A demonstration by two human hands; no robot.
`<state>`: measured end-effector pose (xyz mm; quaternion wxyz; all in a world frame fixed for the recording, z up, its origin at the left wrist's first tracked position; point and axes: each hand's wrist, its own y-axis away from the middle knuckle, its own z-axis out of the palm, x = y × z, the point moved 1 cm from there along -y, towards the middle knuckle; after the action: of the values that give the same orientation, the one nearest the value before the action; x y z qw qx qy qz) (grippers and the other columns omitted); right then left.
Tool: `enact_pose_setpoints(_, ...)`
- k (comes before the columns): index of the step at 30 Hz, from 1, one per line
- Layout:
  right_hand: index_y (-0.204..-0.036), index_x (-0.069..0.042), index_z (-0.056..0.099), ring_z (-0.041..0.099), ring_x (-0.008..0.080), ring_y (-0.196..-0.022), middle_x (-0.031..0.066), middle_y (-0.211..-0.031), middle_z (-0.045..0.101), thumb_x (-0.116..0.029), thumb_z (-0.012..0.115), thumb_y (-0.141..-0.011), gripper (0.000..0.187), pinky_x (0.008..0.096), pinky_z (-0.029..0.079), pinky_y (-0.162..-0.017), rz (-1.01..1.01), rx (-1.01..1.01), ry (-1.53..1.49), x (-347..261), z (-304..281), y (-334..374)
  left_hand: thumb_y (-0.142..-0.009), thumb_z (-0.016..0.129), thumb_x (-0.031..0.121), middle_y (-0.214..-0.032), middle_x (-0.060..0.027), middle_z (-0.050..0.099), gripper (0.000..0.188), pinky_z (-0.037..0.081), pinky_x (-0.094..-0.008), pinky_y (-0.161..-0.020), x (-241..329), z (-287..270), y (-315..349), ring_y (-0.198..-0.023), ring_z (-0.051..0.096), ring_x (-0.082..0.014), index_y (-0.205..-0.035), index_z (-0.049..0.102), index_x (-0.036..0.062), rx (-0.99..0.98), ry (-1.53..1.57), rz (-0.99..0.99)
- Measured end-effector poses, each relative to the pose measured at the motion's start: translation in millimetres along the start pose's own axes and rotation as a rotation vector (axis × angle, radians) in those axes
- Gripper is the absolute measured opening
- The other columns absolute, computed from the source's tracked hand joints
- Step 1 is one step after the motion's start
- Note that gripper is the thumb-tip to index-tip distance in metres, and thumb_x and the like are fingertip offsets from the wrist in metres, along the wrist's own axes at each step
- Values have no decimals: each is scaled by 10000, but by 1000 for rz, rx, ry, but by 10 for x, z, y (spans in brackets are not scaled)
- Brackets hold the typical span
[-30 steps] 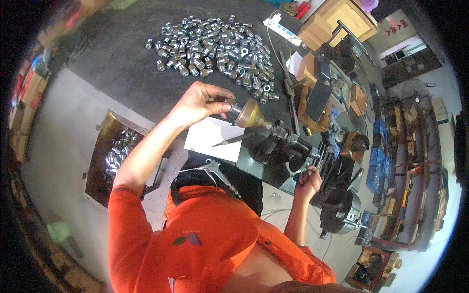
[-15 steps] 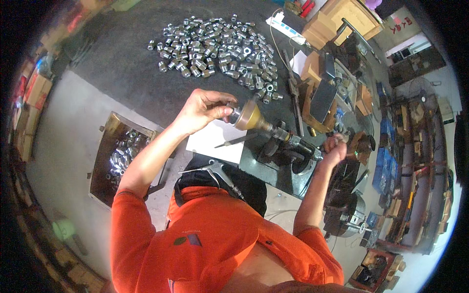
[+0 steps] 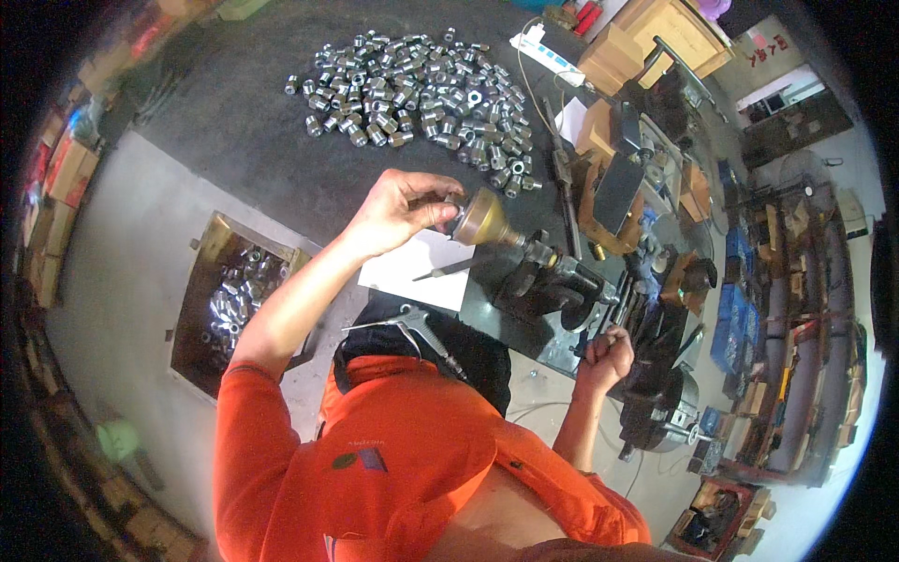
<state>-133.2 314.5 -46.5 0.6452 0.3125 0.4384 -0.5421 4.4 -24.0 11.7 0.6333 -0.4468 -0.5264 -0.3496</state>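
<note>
My left hand (image 3: 401,212) reaches out over the dark bench, and its fingertips pinch a small metal fitting (image 3: 458,202) against the wide mouth of a brass cone-shaped chuck (image 3: 484,225). The chuck sits on the end of a small dark bench machine (image 3: 548,292). My right hand (image 3: 607,360) is a closed fist at the machine's near side, wrapped around a lever handle that the fingers mostly hide. My orange sleeves fill the lower part of the view.
A large heap of silver fittings (image 3: 412,94) lies on the dark mat beyond my left hand. An open box (image 3: 192,309) at the left holds more fittings. A white sheet (image 3: 412,272) and an air blow gun (image 3: 412,328) lie close by. Tools and wooden boxes (image 3: 655,37) crowd the right.
My right hand rose toward the machine half a second ago and has come back down with the lever. My left hand has stayed at the brass chuck's mouth.
</note>
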Motion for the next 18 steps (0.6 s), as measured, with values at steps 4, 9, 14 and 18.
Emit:
enact_pose_setpoints(4, -730, 5, 478, 259, 50, -383, -20, -501, 319, -260, 488, -799, 274, 182, 181, -319, -98, -71, -20, -226, 173, 25, -749, 637, 127, -829, -70, 602, 288, 473, -237, -635, -42, 0, -2, -699, 558, -106, -968, 571, -47, -16, 27, -46)
enact_pose_setpoints(9, -724, -20, 468, 228, 45, -394, -36, -512, 287, -214, 477, -762, 198, 185, 156, -323, 52, 3, -135, -63, 26, -34, -753, 615, 50, -801, -80, 606, 246, 470, -221, -568, -64, 17, 8, -620, 554, -94, -973, 572, -51, 12, 26, 14)
enact_pose_setpoints(14, -742, -38, 484, 216, 43, -393, -45, -505, 297, -188, 475, -743, 150, 196, 136, -330, 178, 86, -90, 176, -84, -89, -755, 628, 107, -777, -73, 597, 270, 460, -218, -524, -59, 13, 17, -580, 535, -90, -968, 571, -49, 21, 88, -44)
enact_pose_setpoints(18, -766, -27, 525, 379, 83, -453, -8, -586, 437, -183, 459, -759, 170, 205, 271, -378, 161, 242, 71, 544, -197, -554, -760, 631, 181, -731, -76, 588, 301, 437, -225, -501, -73, 27, 1, -532, 525, -110, -931, 572, -59, 52, 119, -73)
